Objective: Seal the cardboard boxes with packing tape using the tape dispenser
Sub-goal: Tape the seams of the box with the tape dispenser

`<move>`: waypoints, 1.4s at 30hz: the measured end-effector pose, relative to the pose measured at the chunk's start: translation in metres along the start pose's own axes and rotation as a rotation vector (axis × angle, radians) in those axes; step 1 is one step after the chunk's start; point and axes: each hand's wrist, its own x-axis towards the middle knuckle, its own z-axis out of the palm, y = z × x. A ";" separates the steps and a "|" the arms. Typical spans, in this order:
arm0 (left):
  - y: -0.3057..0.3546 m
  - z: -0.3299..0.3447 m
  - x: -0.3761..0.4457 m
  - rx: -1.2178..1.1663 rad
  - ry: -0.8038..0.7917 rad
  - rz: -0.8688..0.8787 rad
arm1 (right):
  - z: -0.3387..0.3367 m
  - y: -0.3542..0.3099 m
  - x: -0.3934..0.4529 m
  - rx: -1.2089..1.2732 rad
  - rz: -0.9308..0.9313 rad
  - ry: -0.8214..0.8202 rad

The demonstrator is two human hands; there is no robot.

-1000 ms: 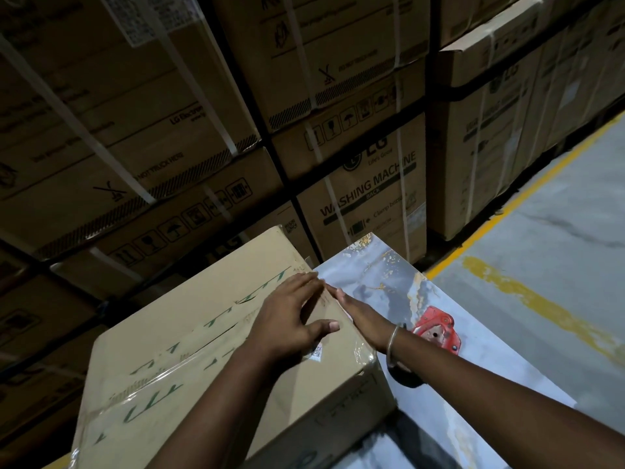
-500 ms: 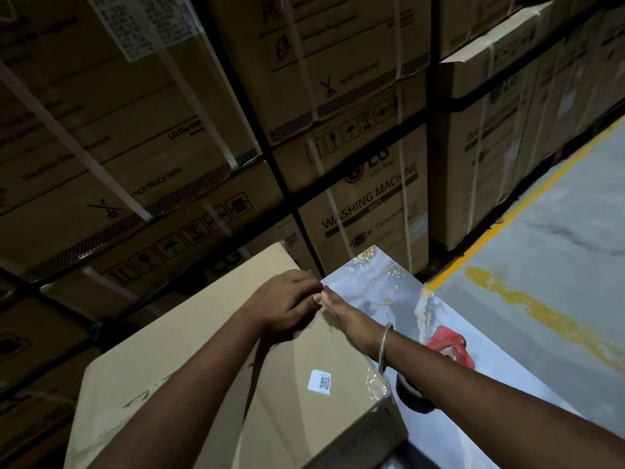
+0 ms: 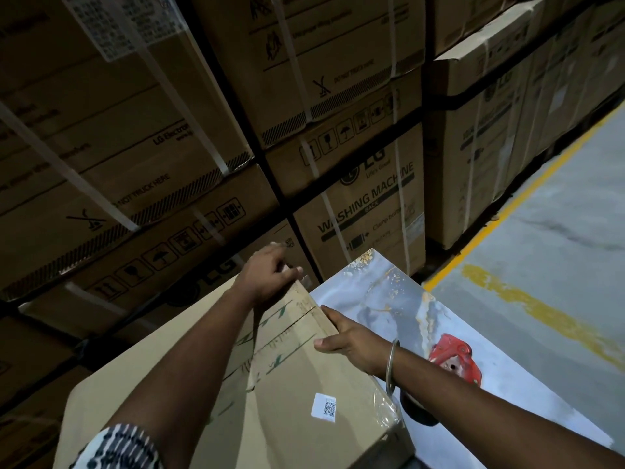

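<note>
A brown cardboard box (image 3: 287, 401) with green markings and a white QR sticker (image 3: 323, 405) lies tilted on the marble-patterned table (image 3: 389, 299). A centre seam runs across its upper face. My left hand (image 3: 270, 275) grips the box's far corner, fingers curled over the edge. My right hand (image 3: 351, 340) rests along the box's right edge, fingers straight against the side and thumb on the upper face. The red tape dispenser (image 3: 453, 358) lies on the table just right of my right wrist, untouched and partly hidden by my forearm.
Tall stacks of strapped washing-machine cartons (image 3: 368, 204) stand close behind the table and on the left. On the right is grey concrete floor (image 3: 558, 265) with a yellow line (image 3: 507, 211).
The box has been turned and tipped, so a face with an open seam now shows. My left hand moved from the top face to the far corner; my right hand stayed at the right edge.
</note>
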 end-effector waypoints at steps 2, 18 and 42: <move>-0.005 0.000 0.008 -0.064 0.080 -0.161 | 0.000 0.001 0.001 0.000 0.003 0.000; -0.004 -0.025 0.037 0.003 -0.149 -0.178 | -0.001 0.003 0.000 0.142 -0.011 0.002; 0.078 0.004 0.045 0.734 -0.400 -0.173 | -0.001 -0.002 -0.007 0.043 -0.025 0.029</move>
